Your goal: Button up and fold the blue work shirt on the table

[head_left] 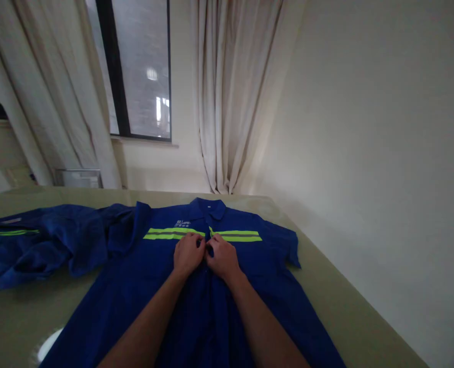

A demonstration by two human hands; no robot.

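Observation:
A blue short-sleeved work shirt (135, 286) lies spread face up, its collar toward the far side and a yellow-green reflective band across the chest. My left hand (189, 253) pinches the front opening just below the band. Close beside it, my right hand (222, 255) is closed on the opposite edge of the same opening. The fingertips of both hands nearly meet at the centre line. Whatever small fastening may lie between them is hidden by the fingers. Below the hands the front placket runs down between my forearms.
A crumpled blue garment (69, 240) with a similar stripe lies to the left on the olive-coloured table (326, 276). A white round object (49, 345) shows partly at the lower left. A wall (383, 153) borders the right side; curtains (230, 102) hang behind.

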